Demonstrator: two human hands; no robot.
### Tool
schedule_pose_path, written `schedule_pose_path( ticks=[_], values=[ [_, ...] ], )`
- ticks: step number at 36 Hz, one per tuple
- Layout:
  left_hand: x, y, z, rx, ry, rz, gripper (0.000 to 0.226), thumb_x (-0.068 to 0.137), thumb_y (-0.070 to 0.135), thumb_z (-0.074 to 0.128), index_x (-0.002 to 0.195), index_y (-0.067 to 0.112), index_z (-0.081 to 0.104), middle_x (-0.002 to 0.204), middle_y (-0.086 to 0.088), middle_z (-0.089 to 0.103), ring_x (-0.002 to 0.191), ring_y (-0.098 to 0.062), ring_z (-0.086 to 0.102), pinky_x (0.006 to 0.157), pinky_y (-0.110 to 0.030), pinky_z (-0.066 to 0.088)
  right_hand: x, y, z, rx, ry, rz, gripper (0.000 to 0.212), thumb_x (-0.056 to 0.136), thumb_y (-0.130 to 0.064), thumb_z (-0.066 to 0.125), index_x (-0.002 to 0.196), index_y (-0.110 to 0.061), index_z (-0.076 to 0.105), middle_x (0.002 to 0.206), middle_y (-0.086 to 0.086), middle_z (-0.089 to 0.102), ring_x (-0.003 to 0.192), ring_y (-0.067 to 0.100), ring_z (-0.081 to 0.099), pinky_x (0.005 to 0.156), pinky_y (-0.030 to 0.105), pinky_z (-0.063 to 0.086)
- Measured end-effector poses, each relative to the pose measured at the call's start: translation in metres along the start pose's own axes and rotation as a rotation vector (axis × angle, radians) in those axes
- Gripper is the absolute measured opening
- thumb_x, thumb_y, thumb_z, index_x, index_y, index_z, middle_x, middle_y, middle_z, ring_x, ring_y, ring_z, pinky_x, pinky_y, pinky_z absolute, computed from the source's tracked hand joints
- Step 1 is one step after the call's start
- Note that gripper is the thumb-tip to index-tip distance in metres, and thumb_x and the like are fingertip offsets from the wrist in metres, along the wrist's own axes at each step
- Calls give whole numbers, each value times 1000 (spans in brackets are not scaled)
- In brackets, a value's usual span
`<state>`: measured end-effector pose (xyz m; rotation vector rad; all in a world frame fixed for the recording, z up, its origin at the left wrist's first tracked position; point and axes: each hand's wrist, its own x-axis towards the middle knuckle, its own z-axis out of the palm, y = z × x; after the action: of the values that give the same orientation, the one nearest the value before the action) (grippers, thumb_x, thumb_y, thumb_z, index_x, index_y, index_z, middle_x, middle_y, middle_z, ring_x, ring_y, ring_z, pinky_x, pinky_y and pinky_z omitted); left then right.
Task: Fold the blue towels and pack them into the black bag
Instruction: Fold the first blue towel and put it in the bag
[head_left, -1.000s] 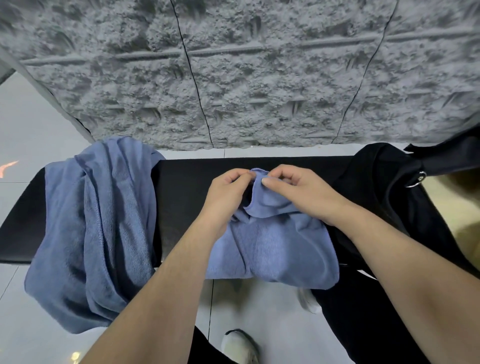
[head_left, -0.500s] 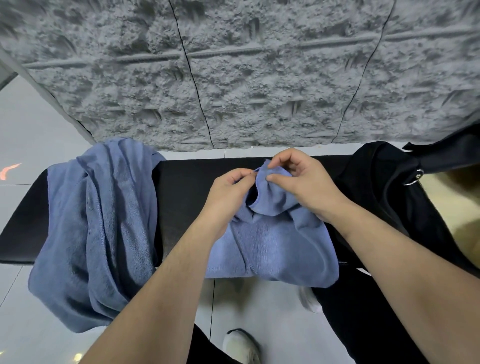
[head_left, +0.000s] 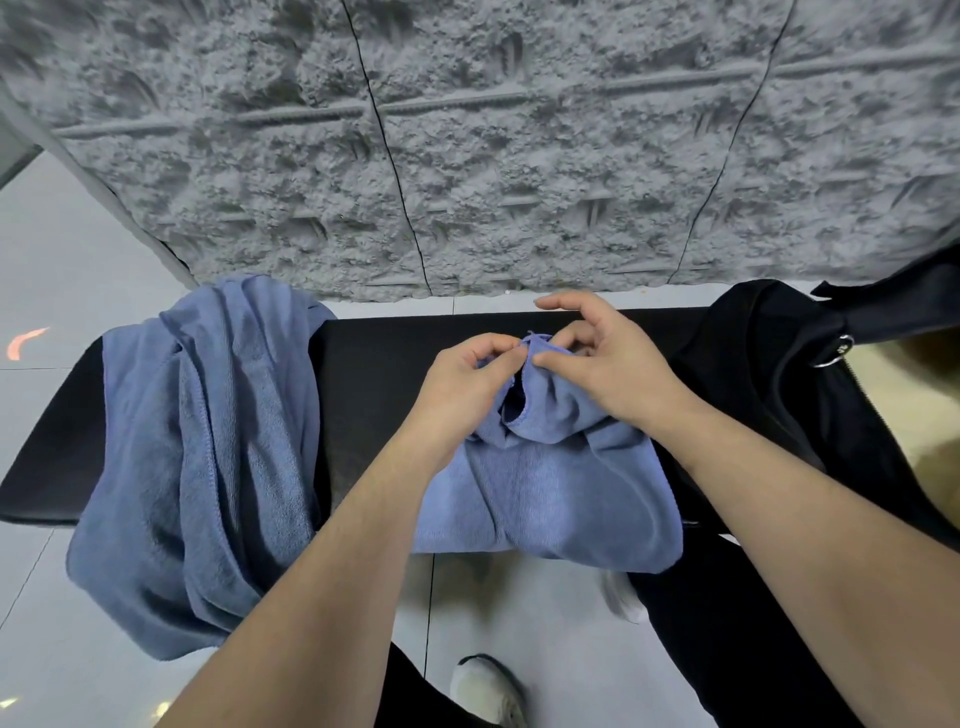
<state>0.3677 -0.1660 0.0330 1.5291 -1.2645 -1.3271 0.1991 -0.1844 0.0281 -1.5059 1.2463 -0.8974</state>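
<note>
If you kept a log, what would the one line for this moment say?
stage: folding | left hand: pinches small blue towel edge | right hand: pinches same edge | towel pile: waiting on bench | black bag: right

The small towel (head_left: 545, 499) is a light periwinkle blue, plain. The heaped towels (head_left: 208, 457) are a duller, greyer blue with matching stitched hems. The bench (head_left: 374, 374) is flat black, as is the bag (head_left: 769, 374), which carries a silver ring (head_left: 834, 352). The wall (head_left: 467, 156) is rough mottled grey; the floor (head_left: 62, 260) pale grey tile.
</note>
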Motion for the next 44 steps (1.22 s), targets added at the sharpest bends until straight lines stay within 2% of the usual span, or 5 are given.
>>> schedule_pose_path(
  ticks=[11,23,34,40,44],
  values=[
    [4,-3,-2,224,-105,51,11,96,29,62,98,25,72,98,12,72,88,1,63,75,-10,48,-1,10,-8,-113,-38,39,9,83,-16,78,84,-25,75,85,-10,76,84,2,69,80,13,51],
    [-5,4,-45,38,144,52,35,101,8,40,105,24,71,97,-2,67,87,-12,60,81,-26,46,-4,11,-32,96,338,89,19,87,-24,76,72,-29,65,81,-9,64,75,3,56,78,20,45],
    [-57,32,-107,191,435,177,29,93,17,67,122,13,68,106,3,66,77,17,58,65,1,41,-42,-31,-65,319,473,75,22,91,-23,70,72,-25,59,61,-14,62,61,6,49,63,25,37],
    [-88,55,-133,492,439,230,29,91,26,70,113,6,72,104,-7,73,97,-16,65,82,-17,46,-62,-69,-69,259,411,37,18,89,-30,72,74,-26,63,72,-9,62,68,9,54,66,25,40],
    [-107,79,-140,543,433,272,14,97,27,62,103,14,64,87,-3,67,70,-16,63,65,-23,47,-75,-90,-71,207,392,19,20,89,-30,73,71,-27,65,71,-10,63,65,5,55,64,22,42]
  ],
)
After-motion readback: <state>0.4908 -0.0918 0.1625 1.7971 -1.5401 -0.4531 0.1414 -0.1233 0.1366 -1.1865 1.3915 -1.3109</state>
